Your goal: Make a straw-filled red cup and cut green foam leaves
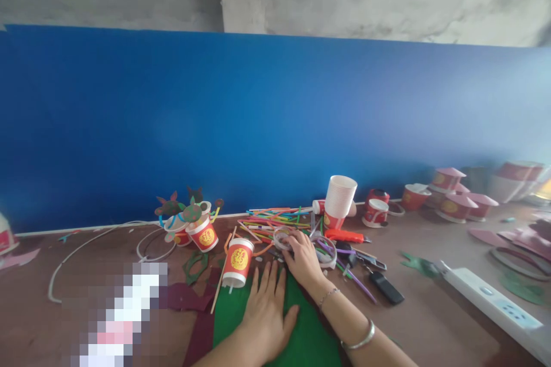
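Note:
My left hand (267, 312) lies flat, fingers spread, on a sheet of green paper (310, 332). Just beyond its fingertips, my right hand (305, 259) has its fingers bent around the edge of a roll of clear tape (281, 237); part of the roll is hidden beneath them. A red and white paper cup (238, 262) stands upside down left of my hands, with orange straw pieces at its sides and a short stub below. Another ring of tape (330, 251) lies beside my right wrist. Dark red paper (201, 330) shows under the green sheet.
Colourful sticks (275, 218) lie behind my hands, near a stack of paper cups (340, 200) and a red-orange utility knife (344, 235). Decorated cups (203, 235) stand at left. A black key fob (386, 287) and a white power strip (495, 304) lie right. A blue panel (258, 120) borders the table.

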Tool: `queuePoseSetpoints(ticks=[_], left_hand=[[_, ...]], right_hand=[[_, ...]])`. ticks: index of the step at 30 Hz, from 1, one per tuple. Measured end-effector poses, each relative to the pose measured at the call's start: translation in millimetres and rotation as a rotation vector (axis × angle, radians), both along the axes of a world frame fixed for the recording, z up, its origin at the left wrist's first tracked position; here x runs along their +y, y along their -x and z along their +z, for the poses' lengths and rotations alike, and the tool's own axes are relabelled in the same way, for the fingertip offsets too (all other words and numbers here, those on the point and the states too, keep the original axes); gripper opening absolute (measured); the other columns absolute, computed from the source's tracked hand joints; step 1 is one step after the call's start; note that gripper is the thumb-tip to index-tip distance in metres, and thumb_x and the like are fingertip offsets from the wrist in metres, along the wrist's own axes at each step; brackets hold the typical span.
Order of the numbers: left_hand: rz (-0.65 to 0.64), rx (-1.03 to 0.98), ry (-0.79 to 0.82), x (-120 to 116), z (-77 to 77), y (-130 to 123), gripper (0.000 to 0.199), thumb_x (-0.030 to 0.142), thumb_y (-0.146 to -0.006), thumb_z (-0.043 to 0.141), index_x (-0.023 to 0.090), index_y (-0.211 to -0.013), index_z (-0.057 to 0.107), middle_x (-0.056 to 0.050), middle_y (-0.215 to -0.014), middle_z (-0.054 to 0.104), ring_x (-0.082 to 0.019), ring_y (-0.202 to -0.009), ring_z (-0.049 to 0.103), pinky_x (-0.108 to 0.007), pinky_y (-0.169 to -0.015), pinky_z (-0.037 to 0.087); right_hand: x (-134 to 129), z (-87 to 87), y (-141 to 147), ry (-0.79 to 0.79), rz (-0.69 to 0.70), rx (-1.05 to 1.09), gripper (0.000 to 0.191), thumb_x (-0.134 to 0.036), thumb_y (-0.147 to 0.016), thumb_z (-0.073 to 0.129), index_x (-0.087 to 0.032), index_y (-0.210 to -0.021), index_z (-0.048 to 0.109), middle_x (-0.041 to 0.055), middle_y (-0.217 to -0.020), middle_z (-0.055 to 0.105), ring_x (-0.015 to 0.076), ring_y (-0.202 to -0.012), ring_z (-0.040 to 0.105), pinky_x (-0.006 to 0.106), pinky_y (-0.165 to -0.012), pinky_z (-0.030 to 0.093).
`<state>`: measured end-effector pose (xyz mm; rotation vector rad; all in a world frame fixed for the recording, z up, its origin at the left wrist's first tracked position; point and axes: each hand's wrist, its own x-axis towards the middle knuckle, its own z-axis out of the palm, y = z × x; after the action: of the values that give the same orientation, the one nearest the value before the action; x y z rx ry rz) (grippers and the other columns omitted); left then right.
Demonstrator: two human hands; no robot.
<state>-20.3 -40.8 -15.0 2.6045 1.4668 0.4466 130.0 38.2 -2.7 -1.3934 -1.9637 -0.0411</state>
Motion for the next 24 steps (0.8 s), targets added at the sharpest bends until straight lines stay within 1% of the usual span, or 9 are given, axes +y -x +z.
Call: queuePoseSetpoints(ticks=[6, 8, 11, 13, 16, 18, 21, 23, 24], left_hand=[[-0.079, -0.050, 0.034, -12.2, -2.7, 11.7, 0.063, 0.048, -0.087, 0.032, 0.013, -0.140, 0.024, -0.016, -0.147, 0.019, -0.032, -0.135, 0.013, -0.056, -0.107, 0.018], [-0.069, -0.129, 0.035, -12.7, -4.4, 14.1, 0.064, 0.043, -0.086, 0.039, 0.012, -0.139, 0.024, -0.017, -0.146, 0.021, -0.032, -0.135, 0.016, -0.054, -0.106, 0.024], [-0.016, -0.303, 0.022, -6.6, -8.9, 15.5, 0.057, 0.021, -0.083, 0.043, 0.013, -0.138, 0.026, -0.015, -0.142, 0.032, -0.026, -0.132, 0.026, -0.048, -0.105, 0.032], [0.004, -0.403, 0.000, 0.3, -12.6, 16.4, 0.056, 0.009, -0.079, 0.041, 0.016, -0.134, 0.033, -0.013, -0.137, 0.041, -0.023, -0.129, 0.034, -0.046, -0.104, 0.035], [-0.002, -0.487, -0.027, 9.3, -15.2, 19.1, 0.053, -0.001, -0.075, 0.034, 0.018, -0.123, 0.045, -0.011, -0.126, 0.051, -0.020, -0.121, 0.044, -0.045, -0.101, 0.038], [-0.009, -0.511, -0.044, 10.8, -12.2, 20.9, 0.055, -0.006, -0.072, 0.028, 0.017, -0.118, 0.049, -0.010, -0.120, 0.054, -0.018, -0.117, 0.047, -0.043, -0.100, 0.040], [-0.041, -0.483, -0.060, 4.9, 0.1, 21.6, 0.050, -0.003, -0.075, 0.030, 0.018, -0.117, 0.050, -0.010, -0.119, 0.054, -0.019, -0.117, 0.046, -0.043, -0.101, 0.038], [-0.093, -0.421, -0.042, -1.5, 9.6, 20.2, 0.039, 0.010, -0.079, 0.043, 0.020, -0.116, 0.052, -0.010, -0.121, 0.054, -0.023, -0.119, 0.043, -0.046, -0.102, 0.035], [-0.125, -0.382, -0.010, -4.1, 13.4, 19.1, 0.037, 0.017, -0.077, 0.052, 0.021, -0.114, 0.054, -0.010, -0.121, 0.054, -0.025, -0.119, 0.042, -0.048, -0.102, 0.035]], right_hand=[[0.9, 0.3, 2.6, -0.054, -0.010, 0.058, 0.019, -0.018, -0.078, 0.050, -0.020, -0.096, 0.055, 0.0118, -0.115, 0.055, 0.0259, -0.104, 0.050, 0.040, -0.085, 0.041], [0.6, 2.7, 4.2, -0.070, -0.006, 0.102, 0.014, -0.021, -0.078, 0.051, -0.019, -0.091, 0.055, 0.0109, -0.109, 0.059, 0.0249, -0.100, 0.053, 0.040, -0.087, 0.039], [-1.4, 7.4, 6.1, -0.018, 0.043, 0.144, 0.014, -0.027, -0.078, 0.053, -0.019, -0.089, 0.056, 0.0070, -0.091, 0.064, 0.0221, -0.088, 0.058, 0.038, -0.086, 0.039], [-3.4, 9.8, 6.9, 0.028, 0.086, 0.147, 0.016, -0.032, -0.079, 0.053, -0.019, -0.088, 0.057, 0.0052, -0.084, 0.064, 0.0208, -0.083, 0.059, 0.035, -0.083, 0.040], [-5.2, 10.4, 7.5, 0.056, 0.082, 0.147, 0.018, -0.036, -0.078, 0.054, -0.019, -0.083, 0.057, 0.0036, -0.079, 0.064, 0.0202, -0.079, 0.059, 0.034, -0.080, 0.041], [-5.0, 8.7, 7.5, 0.041, 0.041, 0.157, 0.021, -0.035, -0.076, 0.056, -0.020, -0.091, 0.055, 0.0039, -0.084, 0.064, 0.0212, -0.083, 0.059, 0.036, -0.082, 0.040], [-3.4, 4.1, 6.5, 0.019, 0.015, 0.118, 0.038, -0.026, -0.072, 0.056, -0.020, -0.109, 0.049, 0.0072, -0.101, 0.062, 0.0243, -0.098, 0.055, 0.040, -0.089, 0.037], [-2.4, 1.2, 5.6, 0.027, 0.021, 0.062, 0.047, -0.021, -0.070, 0.055, -0.020, -0.117, 0.045, 0.0091, -0.109, 0.058, 0.0256, -0.104, 0.051, 0.041, -0.091, 0.036], [-2.1, 0.3, 5.2, 0.032, 0.023, 0.039, 0.050, -0.020, -0.070, 0.055, -0.020, -0.119, 0.044, 0.0095, -0.111, 0.057, 0.0258, -0.106, 0.050, 0.041, -0.091, 0.036]])
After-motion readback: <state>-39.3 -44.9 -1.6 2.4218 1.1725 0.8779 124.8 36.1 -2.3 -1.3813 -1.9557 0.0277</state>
